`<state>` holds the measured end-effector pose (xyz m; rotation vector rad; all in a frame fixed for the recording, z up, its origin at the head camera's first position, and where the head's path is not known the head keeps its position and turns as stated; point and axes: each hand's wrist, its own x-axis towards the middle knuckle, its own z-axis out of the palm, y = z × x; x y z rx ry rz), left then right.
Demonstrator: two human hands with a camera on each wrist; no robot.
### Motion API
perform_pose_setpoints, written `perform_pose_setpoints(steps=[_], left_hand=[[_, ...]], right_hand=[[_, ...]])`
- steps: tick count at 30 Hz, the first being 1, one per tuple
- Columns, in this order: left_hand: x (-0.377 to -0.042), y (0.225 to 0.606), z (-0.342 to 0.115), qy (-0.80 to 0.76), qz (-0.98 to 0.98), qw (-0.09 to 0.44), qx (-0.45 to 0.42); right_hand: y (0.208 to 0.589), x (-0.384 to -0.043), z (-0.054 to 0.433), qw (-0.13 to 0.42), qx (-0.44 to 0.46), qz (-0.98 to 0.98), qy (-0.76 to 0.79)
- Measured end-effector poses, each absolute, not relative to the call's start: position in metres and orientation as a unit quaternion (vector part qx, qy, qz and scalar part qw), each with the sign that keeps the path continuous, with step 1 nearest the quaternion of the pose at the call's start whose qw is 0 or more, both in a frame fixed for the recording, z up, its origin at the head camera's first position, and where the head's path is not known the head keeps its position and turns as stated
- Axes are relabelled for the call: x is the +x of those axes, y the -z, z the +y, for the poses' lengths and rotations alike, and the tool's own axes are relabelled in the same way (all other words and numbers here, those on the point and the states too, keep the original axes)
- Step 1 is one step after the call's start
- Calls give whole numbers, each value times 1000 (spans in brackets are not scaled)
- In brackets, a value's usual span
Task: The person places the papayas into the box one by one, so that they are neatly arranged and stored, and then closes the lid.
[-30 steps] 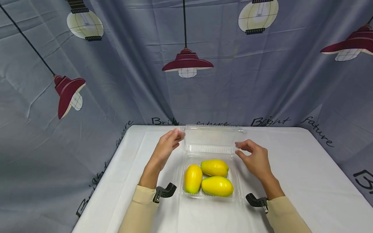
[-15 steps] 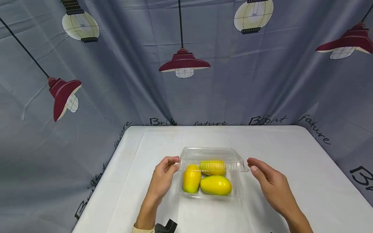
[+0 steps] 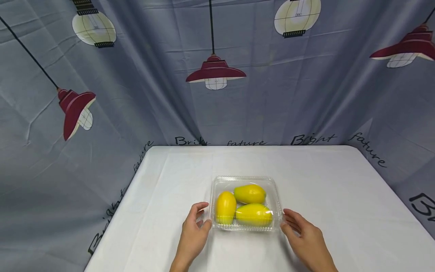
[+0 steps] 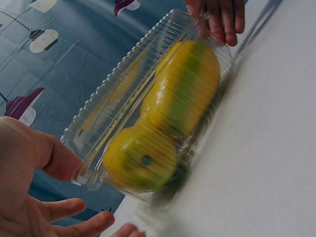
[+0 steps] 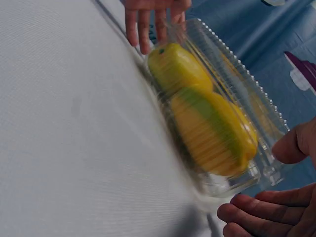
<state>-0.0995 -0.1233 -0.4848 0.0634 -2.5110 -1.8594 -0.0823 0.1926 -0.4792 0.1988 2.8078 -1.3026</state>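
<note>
A clear plastic clamshell box lies on the white table with its lid down over three yellow oval fruits, which look like mangoes or papayas. Green patches show on the fruits in the wrist views. My left hand is at the box's front left corner, its thumb touching the lid's rim and the other fingers spread loosely. At the front right corner is my right hand, thumb at the rim and fingers extended below. Whether the two rims are fastened together I cannot tell.
A white cloth covers the table. Behind and beside it hangs a grey-blue curtain printed with red lamps and lettering.
The lid has swung from upright at the back, forward and down over the fruits. Both hands have moved with it toward the front corners of the box.
</note>
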Motion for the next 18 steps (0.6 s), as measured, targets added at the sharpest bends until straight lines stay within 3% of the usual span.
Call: perform_pose_setpoints(steps=[11, 18], left_hand=[[-102, 497, -126, 566, -820, -76, 39], [-102, 498, -125, 549, -831, -75, 41]], right_hand=[[503, -89, 189, 109, 146, 809, 558], [505, -89, 189, 109, 166, 744, 638]])
